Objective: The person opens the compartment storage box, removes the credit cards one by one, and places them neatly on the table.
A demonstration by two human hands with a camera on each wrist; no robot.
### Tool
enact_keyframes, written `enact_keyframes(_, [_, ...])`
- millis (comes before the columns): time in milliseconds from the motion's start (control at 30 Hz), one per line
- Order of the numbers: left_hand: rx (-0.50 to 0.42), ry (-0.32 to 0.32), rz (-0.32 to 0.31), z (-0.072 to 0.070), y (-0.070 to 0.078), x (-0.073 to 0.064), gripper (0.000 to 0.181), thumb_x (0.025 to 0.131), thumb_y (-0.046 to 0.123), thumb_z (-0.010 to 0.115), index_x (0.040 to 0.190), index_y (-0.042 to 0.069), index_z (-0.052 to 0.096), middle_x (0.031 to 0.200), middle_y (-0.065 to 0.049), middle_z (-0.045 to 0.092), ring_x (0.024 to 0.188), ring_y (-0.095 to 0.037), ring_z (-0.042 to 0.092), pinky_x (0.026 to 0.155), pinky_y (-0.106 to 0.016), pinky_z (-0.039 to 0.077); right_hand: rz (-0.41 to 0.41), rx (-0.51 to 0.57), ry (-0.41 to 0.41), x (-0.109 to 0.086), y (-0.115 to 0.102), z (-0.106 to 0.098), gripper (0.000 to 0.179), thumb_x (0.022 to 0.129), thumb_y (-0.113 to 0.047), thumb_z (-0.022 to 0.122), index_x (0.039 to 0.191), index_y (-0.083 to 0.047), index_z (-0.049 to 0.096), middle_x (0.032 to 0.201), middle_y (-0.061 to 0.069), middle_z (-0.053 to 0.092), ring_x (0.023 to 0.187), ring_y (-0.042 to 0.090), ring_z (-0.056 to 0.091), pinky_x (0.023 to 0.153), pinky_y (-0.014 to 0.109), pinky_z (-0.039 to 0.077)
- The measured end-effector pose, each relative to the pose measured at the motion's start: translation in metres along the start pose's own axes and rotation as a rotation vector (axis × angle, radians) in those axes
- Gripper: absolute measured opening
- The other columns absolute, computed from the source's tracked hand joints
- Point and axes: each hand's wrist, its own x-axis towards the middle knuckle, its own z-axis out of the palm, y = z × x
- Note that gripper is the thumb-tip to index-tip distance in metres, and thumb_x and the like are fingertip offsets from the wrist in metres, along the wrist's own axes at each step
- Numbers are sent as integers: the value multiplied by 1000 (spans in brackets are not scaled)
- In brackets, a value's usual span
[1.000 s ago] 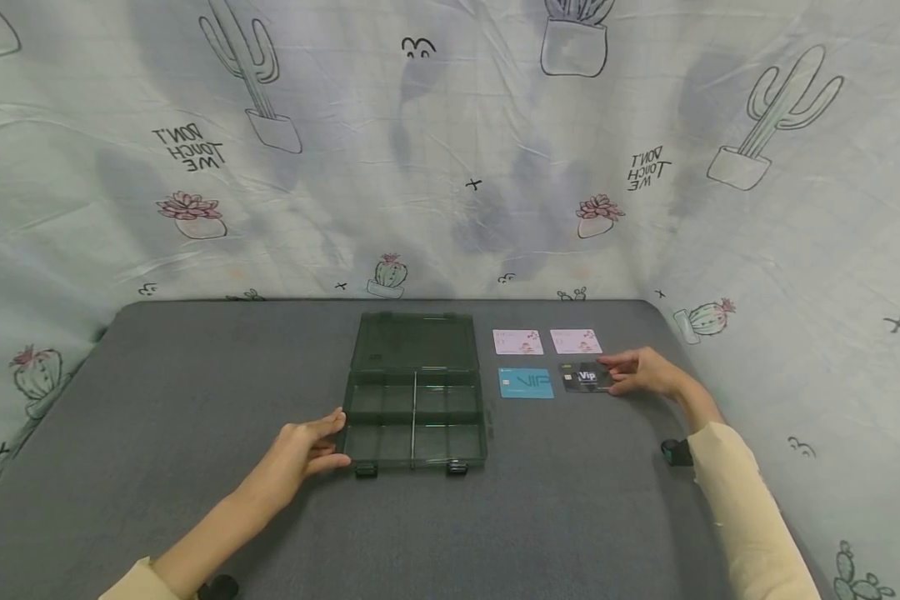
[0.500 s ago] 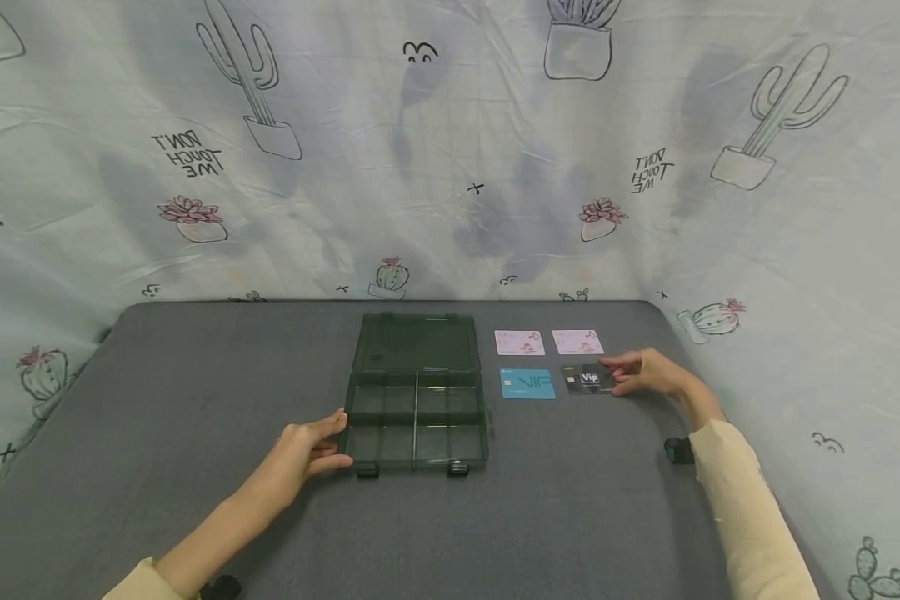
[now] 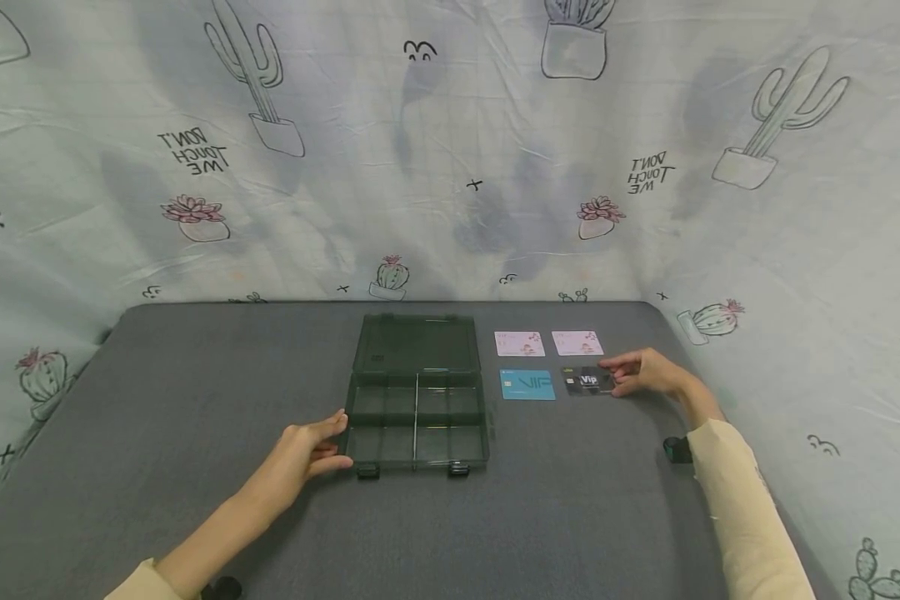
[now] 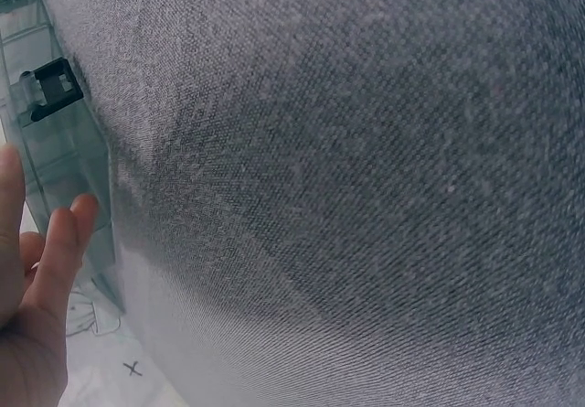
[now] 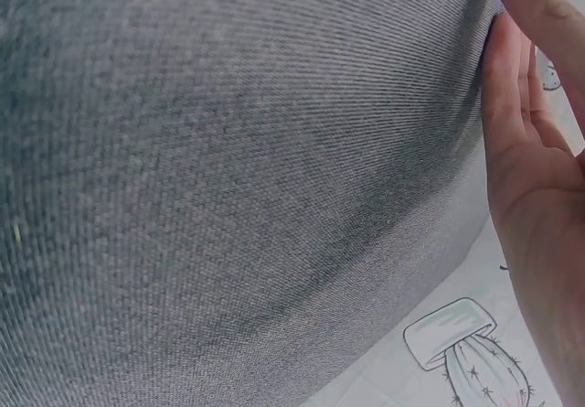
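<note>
A dark green see-through plastic box (image 3: 415,463) lies with its lid (image 3: 417,343) folded back. Dividers split its inside into compartments, and black latches line its front. My left hand (image 3: 309,450) rests against the left side of this box, thumb near the front corner; the left wrist view shows its fingers fairly straight beside the wall. On the right, my right hand (image 3: 647,372) pinches the right end of a black VIP card (image 3: 587,381) lying flat. That card's right end is partly under the fingertips. In the right wrist view the card is hidden behind the fingers (image 5: 503,87).
A blue VIP card (image 3: 527,385) lies between the box and the black card. Behind them are two pink cards (image 3: 519,343). All lie on a grey cloth-covered table (image 3: 217,375), with a cactus-print curtain (image 3: 450,150) round it.
</note>
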Motion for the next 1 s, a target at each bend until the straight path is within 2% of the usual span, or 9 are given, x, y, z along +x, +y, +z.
enact_keyframes(167, [-9, 2, 12, 2, -2, -2, 57, 77, 6, 76, 122, -20, 53, 131, -33, 47, 93, -37, 67, 75, -33, 59, 26, -2, 9, -2, 3, 1, 59, 70, 2, 82, 123, 12, 58, 100, 14, 66, 85, 10, 58, 73, 17, 51])
enact_keyframes(567, [-4, 8, 18, 3, -2, -5, 57, 77, 7, 76, 122, -20, 53, 131, -34, 47, 93, -38, 67, 74, -33, 59, 11, 41, 30, -8, 6, 3, 59, 72, 5, 80, 123, 17, 54, 103, 21, 65, 85, 9, 60, 73, 16, 51])
enact_keyframes(867, [-14, -3, -13, 1, 0, -3, 58, 78, 8, 76, 123, -19, 53, 132, -33, 45, 94, -38, 67, 75, -34, 59, 36, 3, 31, -5, 7, 0, 58, 71, 2, 81, 122, 14, 57, 99, 15, 63, 83, 10, 57, 73, 17, 49])
enact_keyframes(1000, [-7, 1, 10, 1, 0, -4, 58, 78, 8, 76, 124, -19, 52, 132, -33, 46, 94, -38, 67, 74, -34, 59, 26, 0, 26, -5, 6, -1, 56, 72, 2, 81, 121, 15, 57, 97, 15, 63, 81, 8, 57, 71, 17, 49])
